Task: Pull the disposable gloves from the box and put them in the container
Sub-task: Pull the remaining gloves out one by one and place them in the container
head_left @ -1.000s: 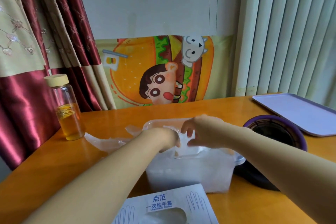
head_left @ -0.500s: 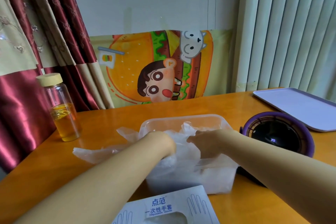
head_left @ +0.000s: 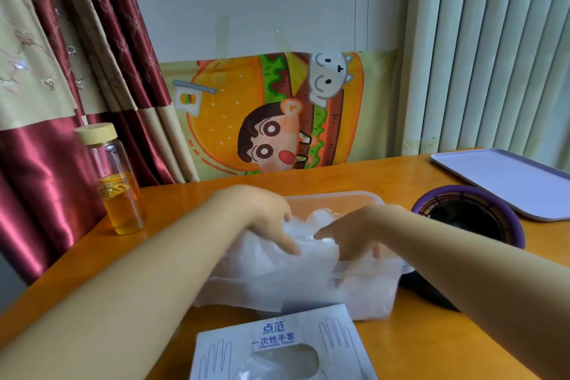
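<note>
A clear plastic container stands mid-table, heaped with thin transparent disposable gloves that spill over its near-left rim. My left hand lies on the pile at the container's left side, fingers spread and pressing down. My right hand presses the pile from the right, fingers pointing down into the container. The white glove box with blue print lies flat at the near edge, and clear film shows in its oval opening.
A glass bottle of amber liquid with a pale lid stands at the left by the red curtain. A purple-rimmed black round object sits right of the container. A lilac tray lies at the far right.
Both hands have dropped from above the container onto the glove pile. The loose glove sheet that trailed left across the table now lies gathered on the container.
</note>
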Tool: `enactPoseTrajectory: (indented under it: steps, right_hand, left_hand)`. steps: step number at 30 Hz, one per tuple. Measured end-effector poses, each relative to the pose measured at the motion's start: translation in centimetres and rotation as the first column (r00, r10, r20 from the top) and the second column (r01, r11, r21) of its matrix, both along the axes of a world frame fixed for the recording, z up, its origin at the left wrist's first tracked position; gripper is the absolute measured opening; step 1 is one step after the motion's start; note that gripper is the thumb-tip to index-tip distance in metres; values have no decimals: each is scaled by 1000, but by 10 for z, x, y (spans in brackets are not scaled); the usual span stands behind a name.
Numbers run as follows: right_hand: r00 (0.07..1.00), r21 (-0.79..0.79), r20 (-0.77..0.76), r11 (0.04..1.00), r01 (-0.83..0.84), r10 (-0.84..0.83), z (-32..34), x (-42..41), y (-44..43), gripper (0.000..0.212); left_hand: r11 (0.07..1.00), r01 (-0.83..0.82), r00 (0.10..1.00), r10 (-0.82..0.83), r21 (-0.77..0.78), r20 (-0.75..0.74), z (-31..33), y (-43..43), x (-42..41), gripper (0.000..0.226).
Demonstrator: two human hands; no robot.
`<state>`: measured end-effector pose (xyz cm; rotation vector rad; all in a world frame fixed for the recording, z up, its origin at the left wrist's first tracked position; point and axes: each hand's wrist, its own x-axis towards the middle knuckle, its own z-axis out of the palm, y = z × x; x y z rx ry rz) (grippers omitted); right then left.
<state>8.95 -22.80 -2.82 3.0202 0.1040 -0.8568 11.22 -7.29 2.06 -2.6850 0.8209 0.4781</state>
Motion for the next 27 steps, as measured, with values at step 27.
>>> enactPoseTrajectory:
  steps: [27]
  right_hand:
    - [631, 634, 716, 656, -410, -298, 84, -64, 17, 30]
  left_hand:
    - [-30, -153, 987, 38, -988, -154, 37, 86, -8, 20]
